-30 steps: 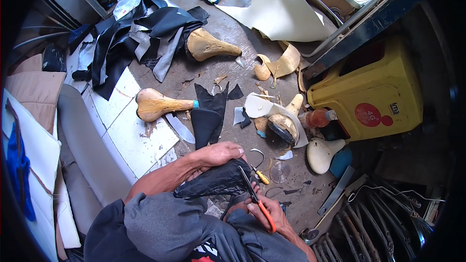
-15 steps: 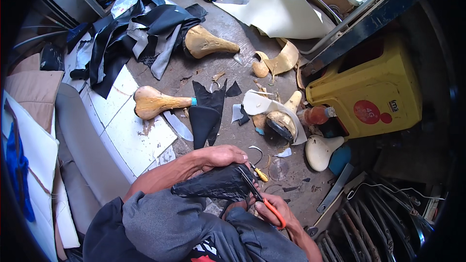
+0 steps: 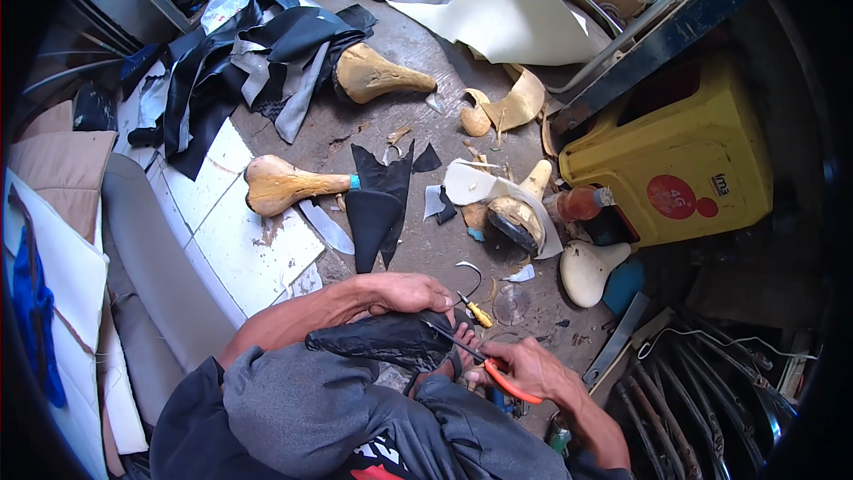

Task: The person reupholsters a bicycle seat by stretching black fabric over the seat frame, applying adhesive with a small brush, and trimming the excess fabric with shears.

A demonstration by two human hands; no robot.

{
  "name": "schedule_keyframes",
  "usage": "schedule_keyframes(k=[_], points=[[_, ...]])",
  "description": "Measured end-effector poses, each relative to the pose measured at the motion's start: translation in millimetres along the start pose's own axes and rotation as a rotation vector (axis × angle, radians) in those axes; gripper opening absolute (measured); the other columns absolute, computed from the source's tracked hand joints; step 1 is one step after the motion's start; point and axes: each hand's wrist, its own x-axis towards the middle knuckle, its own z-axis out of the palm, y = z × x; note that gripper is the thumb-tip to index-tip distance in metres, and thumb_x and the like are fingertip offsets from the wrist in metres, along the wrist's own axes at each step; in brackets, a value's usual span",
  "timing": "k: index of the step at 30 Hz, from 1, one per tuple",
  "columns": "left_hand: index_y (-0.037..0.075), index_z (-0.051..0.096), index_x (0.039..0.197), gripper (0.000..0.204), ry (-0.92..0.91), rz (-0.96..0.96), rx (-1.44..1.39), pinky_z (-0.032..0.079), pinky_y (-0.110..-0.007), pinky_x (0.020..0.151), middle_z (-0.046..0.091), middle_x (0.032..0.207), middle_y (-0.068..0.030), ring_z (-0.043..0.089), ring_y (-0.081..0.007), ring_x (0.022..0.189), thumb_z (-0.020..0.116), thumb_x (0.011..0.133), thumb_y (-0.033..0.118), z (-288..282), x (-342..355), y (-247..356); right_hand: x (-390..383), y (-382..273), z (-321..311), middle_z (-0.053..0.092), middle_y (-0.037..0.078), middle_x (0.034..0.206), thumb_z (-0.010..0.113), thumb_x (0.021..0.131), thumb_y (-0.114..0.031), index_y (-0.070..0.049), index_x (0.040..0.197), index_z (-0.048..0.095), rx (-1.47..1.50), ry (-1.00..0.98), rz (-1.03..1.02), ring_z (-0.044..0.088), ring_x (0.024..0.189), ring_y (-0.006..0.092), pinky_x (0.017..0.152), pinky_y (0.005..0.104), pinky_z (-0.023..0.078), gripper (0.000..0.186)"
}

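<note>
- Black seat [image 3: 378,343] lies across the lap, narrow end left; underside hidden, far edge partly behind left hand [image 3: 410,293].
- Left hand clamped on seat's far edge; some fingers out of sight.
- Right hand [image 3: 526,366] closed around orange handle of scissors [image 3: 511,382]; finger loops partly covered.
- Blade tips over seat's right end; can't tell if touching, or if blades are apart.
- Foot [image 3: 464,338] mostly hidden, toes show past seat.
- Green item [image 3: 558,438] by right forearm, too obscured to identify.
- Yellow stool [image 3: 675,160] and bottle [image 3: 577,204] overlap; bottle's far side unclear.
- Vs 0.5 s ago: right hand and scissors handle sit farther right, scissors lie flatter, seat is tipped, toes now visible.
- 2 tan seats, upper [image 3: 378,76] and lower [image 3: 289,185], unmoved on floor.
</note>
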Motion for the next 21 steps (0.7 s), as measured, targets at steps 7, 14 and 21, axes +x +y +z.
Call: schedule_keyframes(k=[7, 14, 21], points=[[0.000, 0.065, 0.109, 0.036, -0.037, -0.032, -0.207, 0.049, -0.027, 0.082, 0.066, 0.099, -0.0042, 0.059, -0.0111, 0.091, 0.043, 0.108, 0.028, -6.1, 5.1, -4.8, -14.4, -16.9, -15.3, 0.069, 0.017, 0.084, 0.062, 0.090, -0.059, -0.010, 0.112, 0.062, -0.382, 0.167, -0.072, 0.068, 0.074, 0.0404, 0.061, 0.0486, 0.051, 0.054], [-0.001, 0.066, 0.106, 0.032, 0.015, 0.015, -0.278, 0.051, -0.028, 0.077, 0.067, 0.094, -0.0055, 0.062, -0.0121, 0.085, 0.044, 0.107, 0.022, -10.3, -1.6, -2.9, -15.3, -9.2, -6.2, 0.067, 0.011, 0.085, 0.067, 0.089, -0.043, -0.015, 0.111, 0.063, -0.486, 0.242, -0.071, 0.067, 0.069, 0.0347, 0.054, 0.0463, 0.049, 0.036], [-0.003, 0.066, 0.107, 0.033, 0.117, -0.032, -0.332, 0.052, -0.029, 0.076, 0.067, 0.093, -0.0085, 0.063, -0.0134, 0.082, 0.043, 0.107, 0.021, -6.5, -11.7, 17.3, -2.0, 4.0, 9.1, 0.067, 0.009, 0.081, 0.068, 0.088, -0.046, -0.016, 0.117, 0.065, -0.495, 0.391, -0.178, 0.068, 0.063, 0.0305, 0.049, 0.0423, 0.052, 0.041]])
